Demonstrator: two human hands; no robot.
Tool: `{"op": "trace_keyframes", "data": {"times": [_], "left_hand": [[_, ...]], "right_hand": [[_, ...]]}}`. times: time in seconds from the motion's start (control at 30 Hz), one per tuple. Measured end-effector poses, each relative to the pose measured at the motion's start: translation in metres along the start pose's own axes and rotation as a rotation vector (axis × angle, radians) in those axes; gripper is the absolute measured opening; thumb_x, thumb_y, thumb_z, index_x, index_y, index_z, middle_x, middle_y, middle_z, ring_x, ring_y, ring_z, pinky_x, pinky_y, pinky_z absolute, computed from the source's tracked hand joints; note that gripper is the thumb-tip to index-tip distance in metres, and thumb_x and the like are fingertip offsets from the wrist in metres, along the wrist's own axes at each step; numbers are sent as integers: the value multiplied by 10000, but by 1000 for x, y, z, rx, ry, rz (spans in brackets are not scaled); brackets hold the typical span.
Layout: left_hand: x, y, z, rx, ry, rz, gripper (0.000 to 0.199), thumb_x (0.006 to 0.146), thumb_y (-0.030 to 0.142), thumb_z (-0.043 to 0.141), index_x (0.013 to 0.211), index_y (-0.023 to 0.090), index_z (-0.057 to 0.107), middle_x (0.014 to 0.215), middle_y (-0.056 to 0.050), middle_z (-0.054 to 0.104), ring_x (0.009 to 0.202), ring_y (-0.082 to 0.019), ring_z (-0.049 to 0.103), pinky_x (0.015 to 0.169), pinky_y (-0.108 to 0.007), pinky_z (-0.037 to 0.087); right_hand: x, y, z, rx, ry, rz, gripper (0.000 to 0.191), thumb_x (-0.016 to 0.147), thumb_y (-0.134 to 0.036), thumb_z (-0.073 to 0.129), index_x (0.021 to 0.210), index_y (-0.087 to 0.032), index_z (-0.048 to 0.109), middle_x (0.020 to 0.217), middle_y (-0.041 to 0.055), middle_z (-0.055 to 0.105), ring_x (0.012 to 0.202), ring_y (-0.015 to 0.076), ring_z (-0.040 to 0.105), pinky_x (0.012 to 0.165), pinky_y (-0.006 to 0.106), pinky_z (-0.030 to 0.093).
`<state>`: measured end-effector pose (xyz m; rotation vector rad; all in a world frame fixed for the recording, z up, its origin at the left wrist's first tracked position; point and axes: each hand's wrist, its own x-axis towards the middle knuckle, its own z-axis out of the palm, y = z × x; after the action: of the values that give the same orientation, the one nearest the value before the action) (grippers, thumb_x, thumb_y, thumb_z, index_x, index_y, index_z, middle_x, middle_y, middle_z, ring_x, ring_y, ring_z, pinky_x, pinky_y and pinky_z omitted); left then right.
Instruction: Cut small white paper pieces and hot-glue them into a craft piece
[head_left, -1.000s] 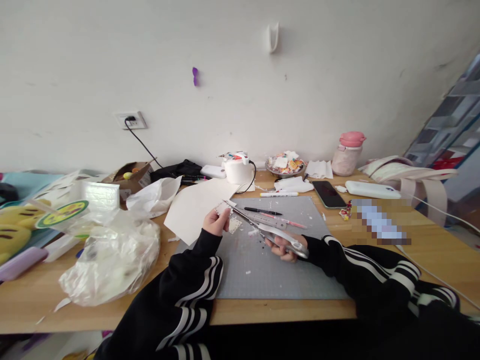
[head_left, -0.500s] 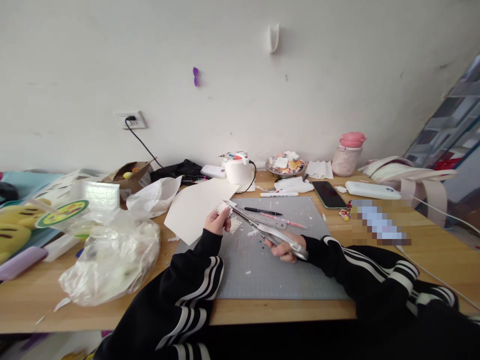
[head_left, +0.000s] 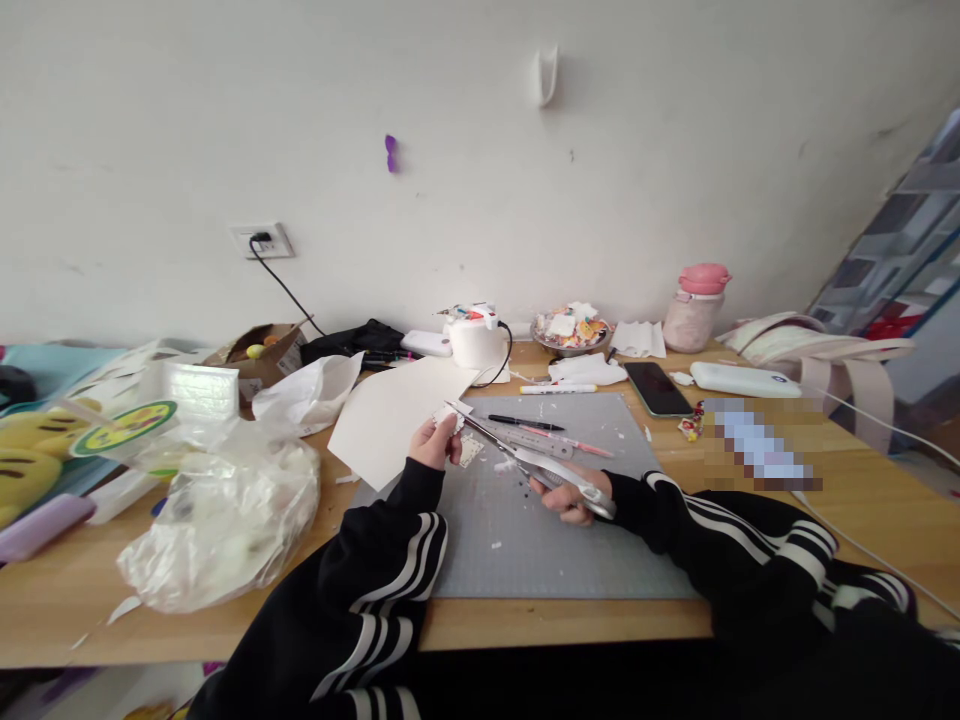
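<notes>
One small paper piece: pinched in the fingers of the left hand, near the far left of the cutting mat.
Scissors: gripped in the right hand, tips at the piece.
Cutting mat: on the wooden counter, bearing a black pen.

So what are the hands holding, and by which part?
The right hand holds scissors by the handles; the left hand pinches a paper piece near its edge.

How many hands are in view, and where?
2: the right hand holds scissors over the grey mat; the left hand pinches a small white piece near the scissors' tips. No other hand shows.
</notes>
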<state>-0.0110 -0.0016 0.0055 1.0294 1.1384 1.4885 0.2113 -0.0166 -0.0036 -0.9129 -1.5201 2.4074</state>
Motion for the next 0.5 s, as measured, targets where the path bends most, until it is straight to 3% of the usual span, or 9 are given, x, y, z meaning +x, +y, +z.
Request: {"op": "trace_keyframes", "data": {"times": [0.37, 0.5], "left_hand": [[2, -3, -3, 57, 18, 55, 454, 691, 584, 555, 529, 175, 444, 350, 59, 435, 275, -52, 384, 313, -184, 282], [3, -4, -4, 31, -58, 28, 413, 703, 569, 519, 599, 170, 492, 366, 52, 459, 271, -68, 386, 307, -201, 274]], "right_hand": [[5, 5, -6, -3, -5, 18, 485, 502, -312, 714, 814, -227, 352, 385, -172, 329, 258, 11, 198, 276, 107, 148], [5, 5, -6, -1, 8, 12, 496, 490, -330, 717, 807, -227, 349, 376, -170, 341, 253, 12, 187, 264, 111, 154]]}}
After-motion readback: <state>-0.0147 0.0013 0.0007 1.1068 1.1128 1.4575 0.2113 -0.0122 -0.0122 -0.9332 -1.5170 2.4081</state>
